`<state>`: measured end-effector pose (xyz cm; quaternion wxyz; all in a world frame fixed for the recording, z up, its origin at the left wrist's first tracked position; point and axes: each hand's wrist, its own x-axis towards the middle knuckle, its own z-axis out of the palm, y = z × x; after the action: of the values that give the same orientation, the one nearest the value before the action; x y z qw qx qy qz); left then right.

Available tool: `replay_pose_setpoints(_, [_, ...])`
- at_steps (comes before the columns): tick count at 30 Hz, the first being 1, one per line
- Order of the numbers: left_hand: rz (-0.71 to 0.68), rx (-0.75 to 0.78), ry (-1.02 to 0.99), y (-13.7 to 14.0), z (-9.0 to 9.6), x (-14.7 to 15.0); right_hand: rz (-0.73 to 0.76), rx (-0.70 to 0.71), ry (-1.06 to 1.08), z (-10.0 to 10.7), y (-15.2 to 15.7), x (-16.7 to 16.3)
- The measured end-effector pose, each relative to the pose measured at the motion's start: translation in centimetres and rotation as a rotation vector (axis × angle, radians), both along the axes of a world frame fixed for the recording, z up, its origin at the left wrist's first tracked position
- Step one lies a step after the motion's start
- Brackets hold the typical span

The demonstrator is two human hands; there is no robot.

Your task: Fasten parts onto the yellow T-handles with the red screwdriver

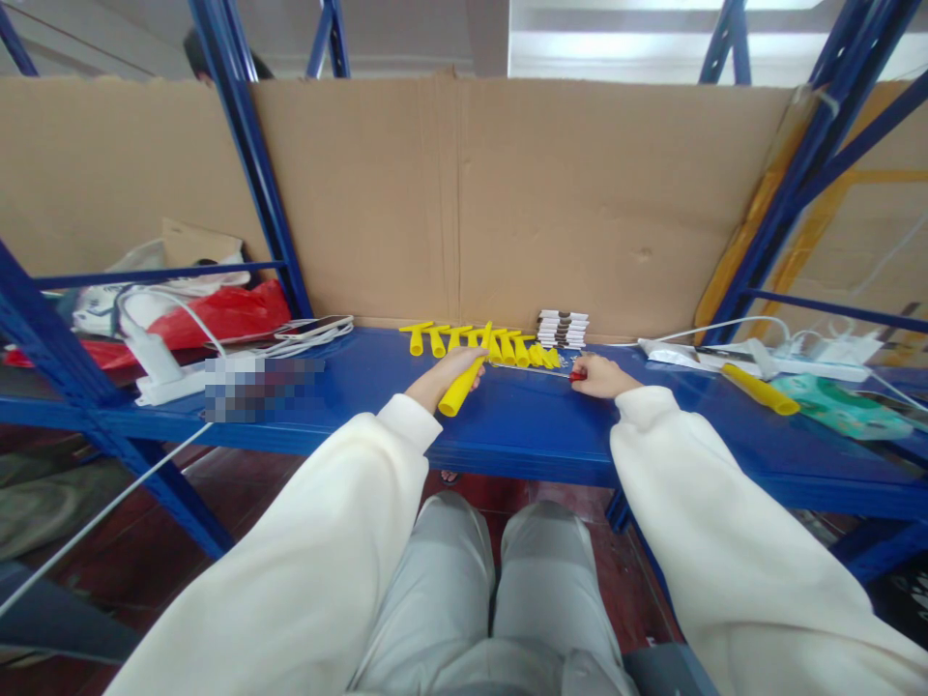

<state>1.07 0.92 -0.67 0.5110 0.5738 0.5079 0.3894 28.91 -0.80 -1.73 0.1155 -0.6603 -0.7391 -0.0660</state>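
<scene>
Blue tabletop (533,411) separates front edge (533,462) from yellow tube (459,389) in left hand (439,375).

Along the back edge of the blue tabletop (362,387), roughly seven yellow T-shaped tubes (416,343), some partly hidden, so that count is approximate; one yellow tube (462,389) in the left hand (448,372); several small yellow pieces (543,357), too bunched to number; one stack of white pieces (575,329); one red-handled tool (577,375) in the right hand (604,377); toward the right edge, one loose yellow tube (761,390), one green packet (845,408); and power strips, two, right (833,367) and left (174,385)!
</scene>
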Motion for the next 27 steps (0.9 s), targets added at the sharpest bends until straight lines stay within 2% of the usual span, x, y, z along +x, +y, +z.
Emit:
replay_pose_setpoints(18, [0.016, -0.020, 0.011, -0.2, 0.2, 0.1, -0.028, -0.054, 0.037, 0.1, 0.0, 0.3])
replay_pose_setpoints(23, [0.024, 0.006, -0.018, -0.1, 0.3, 0.1, 0.074, 0.046, 0.139, -0.1, 0.1, -0.3])
replay_pose_setpoints(27, [0.046, 0.033, -0.070, 0.0, 0.4, 0.1, 0.190, 0.058, 0.161, -0.3, 0.4, -3.2])
